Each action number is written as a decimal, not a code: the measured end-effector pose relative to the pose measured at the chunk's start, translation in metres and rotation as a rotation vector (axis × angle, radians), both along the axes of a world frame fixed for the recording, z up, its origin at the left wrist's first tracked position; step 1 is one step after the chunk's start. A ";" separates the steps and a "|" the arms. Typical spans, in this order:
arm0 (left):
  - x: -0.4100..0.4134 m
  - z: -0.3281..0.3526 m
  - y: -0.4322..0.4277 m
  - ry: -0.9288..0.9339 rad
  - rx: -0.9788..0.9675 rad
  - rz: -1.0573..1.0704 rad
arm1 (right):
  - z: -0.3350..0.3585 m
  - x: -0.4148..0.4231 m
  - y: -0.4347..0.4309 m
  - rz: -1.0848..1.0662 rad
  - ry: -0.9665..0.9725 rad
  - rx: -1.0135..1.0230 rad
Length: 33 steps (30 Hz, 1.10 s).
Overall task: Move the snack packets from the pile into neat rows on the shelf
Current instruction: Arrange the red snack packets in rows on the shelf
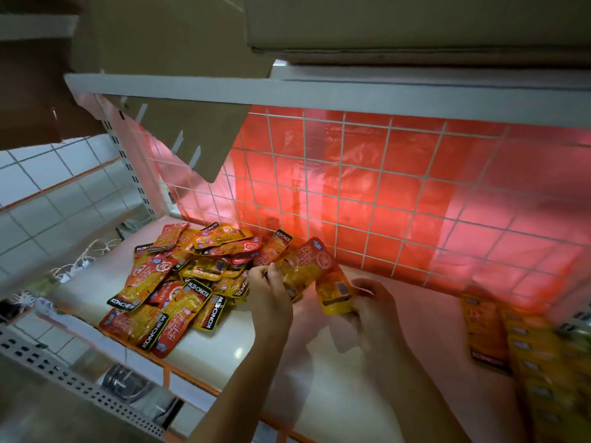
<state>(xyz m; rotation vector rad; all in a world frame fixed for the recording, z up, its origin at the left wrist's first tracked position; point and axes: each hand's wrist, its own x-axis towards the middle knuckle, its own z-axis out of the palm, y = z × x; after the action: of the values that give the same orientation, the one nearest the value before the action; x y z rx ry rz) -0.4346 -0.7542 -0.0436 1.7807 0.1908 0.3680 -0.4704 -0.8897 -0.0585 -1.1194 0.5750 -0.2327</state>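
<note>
- My left hand [271,290] pinches a red-orange packet [303,263]; the pile [179,276] lies just to its left.
- My right hand [372,303] grips a yellow packet [334,294].
- Rightward of my right hand, blurred: apparently laid rows [499,340] on the shelf [243,346].

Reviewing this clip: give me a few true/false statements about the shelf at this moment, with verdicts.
1. The pile of packets lies to the left of both hands. True.
2. Both hands are empty. False: the left hand grips a red-topped packet and the right hand holds a yellow packet.
3. The back of the shelf is a solid wooden board. False: it is a wire grid with a red sheet behind it.
4. There are already rows of packets at the right end of the shelf. True, though they are blurred.
</note>
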 end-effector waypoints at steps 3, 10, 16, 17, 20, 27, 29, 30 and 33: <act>-0.014 0.000 -0.023 0.142 -0.283 -0.117 | 0.011 -0.024 -0.024 0.045 -0.073 -0.004; -0.052 0.001 -0.074 0.361 -0.704 -0.473 | 0.017 -0.075 -0.068 0.031 -0.113 -0.033; -0.079 -0.006 -0.112 0.423 -0.743 -0.692 | 0.012 -0.123 -0.098 -0.076 -0.107 -0.005; -0.085 -0.007 -0.118 0.437 -0.759 -0.734 | 0.011 -0.132 -0.102 -0.095 -0.106 0.001; -0.104 -0.007 -0.140 0.472 -0.750 -0.817 | 0.011 -0.162 -0.113 -0.189 -0.103 -0.036; -0.159 0.000 -0.189 0.505 -0.649 -0.981 | 0.019 -0.231 -0.151 -0.400 -0.059 -0.167; -0.176 -0.001 -0.205 0.497 -0.590 -1.001 | 0.018 -0.251 -0.167 -0.496 -0.053 -0.176; -0.186 -0.002 -0.215 0.496 -0.559 -1.006 | 0.019 -0.263 -0.176 -0.517 -0.047 -0.183; -0.225 0.000 -0.248 0.467 -0.444 -0.985 | 0.027 -0.305 -0.202 -0.466 -0.105 -0.183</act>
<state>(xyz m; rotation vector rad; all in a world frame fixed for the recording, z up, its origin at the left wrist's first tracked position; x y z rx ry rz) -0.6596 -1.0027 -0.0437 1.2959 -0.2680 -0.7462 -0.7757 -1.0921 -0.0310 -1.1296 0.7266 -0.7552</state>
